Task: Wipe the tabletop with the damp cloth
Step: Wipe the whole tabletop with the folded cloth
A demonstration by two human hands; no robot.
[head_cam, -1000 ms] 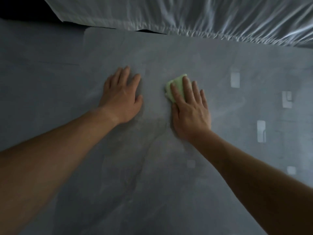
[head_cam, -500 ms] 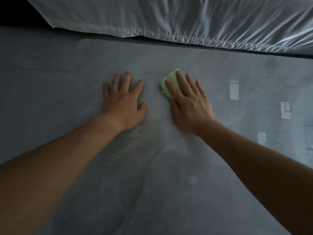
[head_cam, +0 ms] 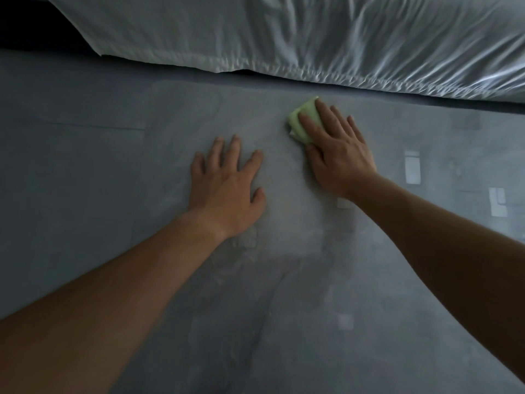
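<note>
The left hand (head_cam: 224,189) lies palm down on the grey surface (head_cam: 85,166). Its fingers are straight and spread, and it holds nothing. The right hand (head_cam: 338,157) is also palm down, with straight fingers pressing on a folded pale green cloth (head_cam: 302,120). The fingers are not curled round the cloth.

Cloth position: under the right fingertips, on the thumb side. Its far and left portions show beyond the fingers. It lies ahead of and to the right of the left hand, apart from it.

Far edge: a white crinkled sheet (head_cam: 312,38) runs across the view beyond both hands. Its hem follows a dark line where the surface ends. The cloth is near this line but not touching it. The left hand is set further back from it. The sheet ends at a corner to the far left of the left hand, with a dark gap (head_cam: 22,38) beside it.

Room to move:
- Left of the left hand, the surface extends to the frame edge.
- Between the two hands there is a strip of surface, paler and mottled. This mottling spreads toward the person between the forearms.
- Right of the right hand, two pale rectangular patches (head_cam: 412,167) show on the surface. Whether they are marks or reflections cannot be told.
</note>
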